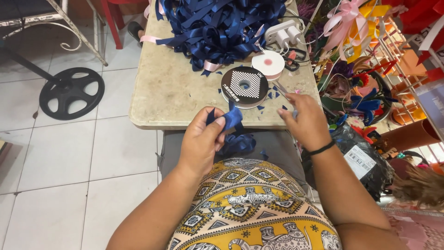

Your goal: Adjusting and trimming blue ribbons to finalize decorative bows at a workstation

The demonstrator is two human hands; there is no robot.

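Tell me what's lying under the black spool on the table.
The black spool rests on the table, with small blue ribbon scraps around its edge. Anything directly beneath it is covered.

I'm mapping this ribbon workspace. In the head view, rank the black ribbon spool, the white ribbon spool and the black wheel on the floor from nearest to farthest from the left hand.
1. Black ribbon spool, on the table just beyond the left hand.
2. White ribbon spool, farther back, to the right.
3. Black wheel, on the floor far left.

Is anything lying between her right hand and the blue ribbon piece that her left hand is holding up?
Nothing visible does. The left hand pinches the blue ribbon piece, and the right hand is beside it across an open gap at the table edge.
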